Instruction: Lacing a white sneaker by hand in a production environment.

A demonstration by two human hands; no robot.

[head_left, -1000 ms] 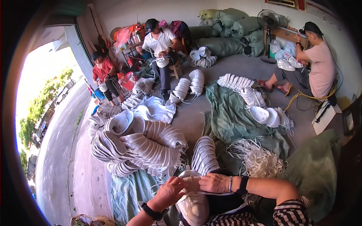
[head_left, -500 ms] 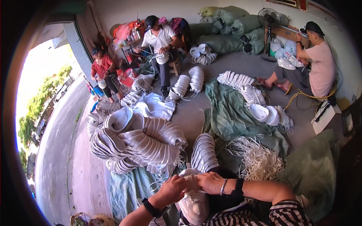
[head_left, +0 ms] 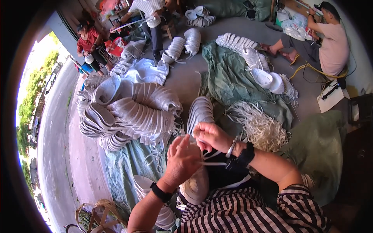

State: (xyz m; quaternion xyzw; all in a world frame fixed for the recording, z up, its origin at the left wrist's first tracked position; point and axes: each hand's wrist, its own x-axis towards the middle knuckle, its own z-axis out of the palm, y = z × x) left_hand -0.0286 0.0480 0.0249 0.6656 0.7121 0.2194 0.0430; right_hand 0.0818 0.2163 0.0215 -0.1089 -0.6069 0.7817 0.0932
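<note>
My left hand (head_left: 182, 161) is cupped over a white cup-shaped mask (head_left: 196, 182) resting on my lap. Close beside it, my right hand (head_left: 211, 136) pinches a thin white elastic strap (head_left: 211, 163) that runs across the dark cloth on my lap. Both wrists wear black bands; the right also has a metal bangle. A nested stack of white masks (head_left: 200, 112) lies just beyond my hands on the floor. The mask under my left palm is mostly hidden.
Large curved rows of stacked masks (head_left: 128, 112) lie left of me on a green sheet (head_left: 233, 73). A heap of white straps (head_left: 258, 126) sits to the right. Three other people sit at the back: one in pink (head_left: 330, 39), one in red (head_left: 87, 39), one in white (head_left: 149, 11).
The view has tipped down and closer. My hands have come together over the mask, and the right hand has drawn the strap toward me.
</note>
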